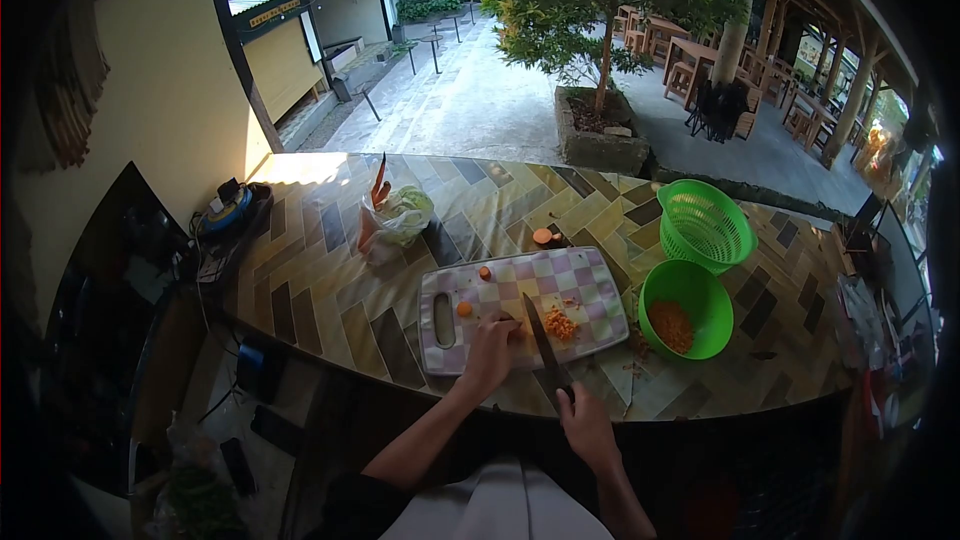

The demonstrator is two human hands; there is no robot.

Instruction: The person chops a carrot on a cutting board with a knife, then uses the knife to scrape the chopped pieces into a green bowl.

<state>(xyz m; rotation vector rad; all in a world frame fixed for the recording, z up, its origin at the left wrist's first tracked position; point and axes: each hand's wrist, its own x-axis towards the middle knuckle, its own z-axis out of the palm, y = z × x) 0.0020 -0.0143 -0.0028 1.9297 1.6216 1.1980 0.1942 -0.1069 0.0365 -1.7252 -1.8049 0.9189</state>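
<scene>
My right hand (pixel 585 427) grips a kitchen knife (pixel 540 337) by its dark handle, the blade angled over the checkered cutting board (pixel 440 355). Just left of the blade, my left hand (pixel 490 352) is closed with its fingertips on a piece of carrot, mostly hidden under them. A small heap of diced carrot (pixel 560 324) lies right of the blade. Two carrot stubs, one at the top (pixel 485 273) and one near the board's handle (pixel 464 309), rest on the board. Beyond its far edge sits a cut carrot piece (pixel 542 236).
At right, a green bowl (pixel 712 312) holds diced carrot, with a green colander (pixel 708 225) behind it. A plastic bag (pixel 385 230) of carrots and leafy greens stands back left. Carrot scraps lie by the board's right edge. Cables and a tape roll (pixel 228 210) lie far left.
</scene>
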